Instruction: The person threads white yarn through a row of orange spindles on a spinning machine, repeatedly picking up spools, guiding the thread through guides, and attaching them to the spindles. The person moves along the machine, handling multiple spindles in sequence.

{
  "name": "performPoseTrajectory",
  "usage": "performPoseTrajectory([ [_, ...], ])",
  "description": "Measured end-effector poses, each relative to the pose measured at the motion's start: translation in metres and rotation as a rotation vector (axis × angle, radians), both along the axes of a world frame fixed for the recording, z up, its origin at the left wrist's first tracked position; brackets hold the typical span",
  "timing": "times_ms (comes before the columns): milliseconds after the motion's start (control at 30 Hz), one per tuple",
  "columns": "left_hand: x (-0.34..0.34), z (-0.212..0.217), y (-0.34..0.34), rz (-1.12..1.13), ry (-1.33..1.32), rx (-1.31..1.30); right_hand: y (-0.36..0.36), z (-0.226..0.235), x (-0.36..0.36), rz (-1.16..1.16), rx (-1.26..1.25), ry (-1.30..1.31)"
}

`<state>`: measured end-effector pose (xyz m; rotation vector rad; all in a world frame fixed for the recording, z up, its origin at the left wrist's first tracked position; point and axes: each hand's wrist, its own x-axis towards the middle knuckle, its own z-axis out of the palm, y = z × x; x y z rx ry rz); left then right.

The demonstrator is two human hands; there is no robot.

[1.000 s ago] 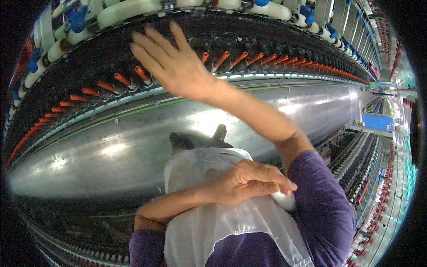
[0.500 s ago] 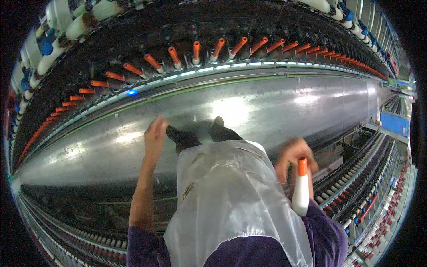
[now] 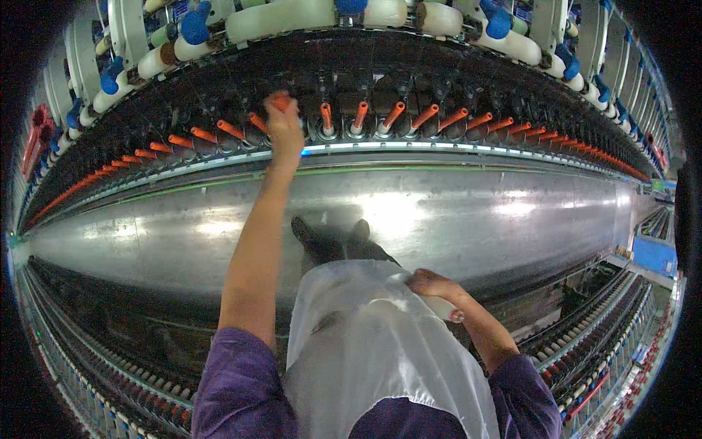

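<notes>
My left hand (image 3: 285,128) reaches up to the row of spindles at the far side. Its fingers close round the orange top of a bobbin (image 3: 279,100), slightly smeared by motion; the lower part of that bobbin is hidden by the hand. On either side stand more orange-topped bobbins (image 3: 360,115) along the row. My right hand (image 3: 436,284) is low, beside the right edge of the translucent apron (image 3: 365,322). It is closed on a white yarn bobbin (image 3: 441,308), which lies tilted under the hand and wrist, its orange tip out of sight.
White rollers with blue parts (image 3: 281,20) run above the spindles. A pale rail (image 3: 409,148) edges the row in front. Between me and it lies a shiny metal floor (image 3: 468,205). Another spinning frame (image 3: 592,322) stands behind on the right, near a blue box (image 3: 653,254).
My left hand has risen from over the floor to a bobbin in the row. My right hand has moved inward, and its white bobbin has tipped from upright. The view has shifted toward the frame.
</notes>
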<state>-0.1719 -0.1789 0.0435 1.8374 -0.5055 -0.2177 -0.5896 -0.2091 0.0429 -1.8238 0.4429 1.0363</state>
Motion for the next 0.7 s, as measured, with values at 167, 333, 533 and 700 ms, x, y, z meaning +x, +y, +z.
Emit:
performPoseTrajectory([
  [167, -0.018, 0.115, 0.042, -0.069, -0.092, -0.712, 0.008, 0.004, 0.045, -0.042, -0.421, -0.161],
  [333, -0.017, 0.141, 0.080, -0.250, 0.663, -0.941, 0.020, 0.063, 0.070, -0.137, -0.577, -0.540],
  [533, -0.014, 0.120, 0.103, -0.350, 0.920, -1.053, 0.026, 0.123, 0.144, -0.583, -0.442, -1.014],
  [700, -0.023, 0.120, 0.108, -0.256, 0.925, -0.909, 0.049, 0.135, 0.210, -0.401, -0.286, -1.057],
])
